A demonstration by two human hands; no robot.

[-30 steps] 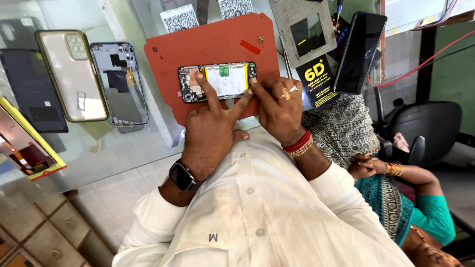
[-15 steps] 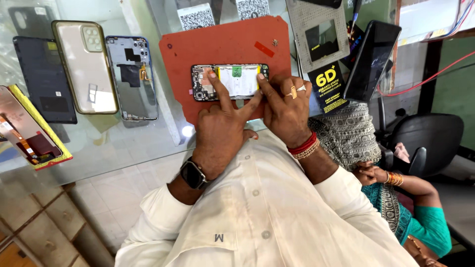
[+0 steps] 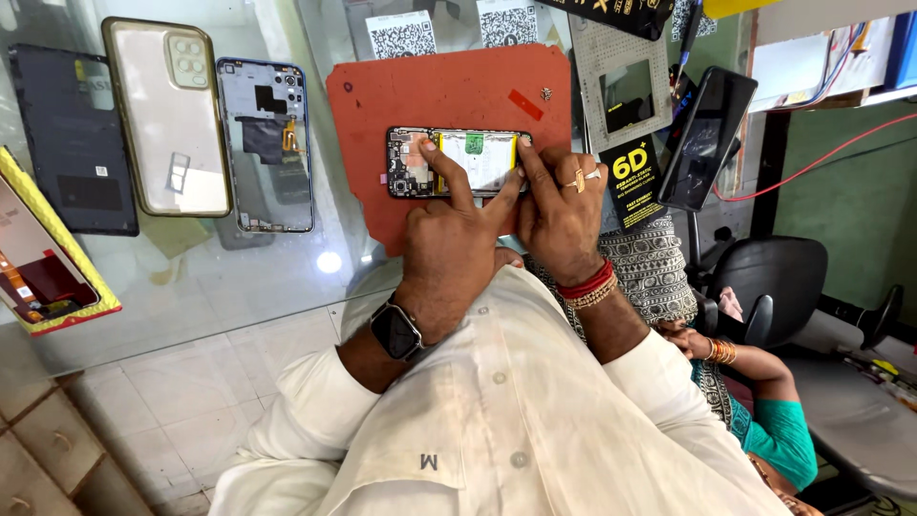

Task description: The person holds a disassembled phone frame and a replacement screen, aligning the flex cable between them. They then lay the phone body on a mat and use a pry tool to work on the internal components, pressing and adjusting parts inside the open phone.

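An opened phone [image 3: 457, 162] with its back off lies on an orange-red work mat [image 3: 430, 96] on the glass counter. Its white battery and circuit board show. My left hand [image 3: 449, 248], with a black watch at the wrist, rests at the phone's near edge, and its forefinger presses the phone close to the board. My right hand [image 3: 559, 215], with a ring and red and gold bangles, presses a finger on the phone's right end. Neither hand grips anything.
On the glass at left lie a bare phone frame [image 3: 266, 143], a gold-rimmed clear case [image 3: 167, 115], a dark back cover [image 3: 72, 139] and a yellow-edged box [image 3: 43, 253]. A black phone [image 3: 705, 139] leans at right. Another person [image 3: 755, 411] sits at right by an office chair [image 3: 769, 282].
The view has shifted a little. Both hands stay pressed on the opened phone, with only slight finger movement along its near edge.
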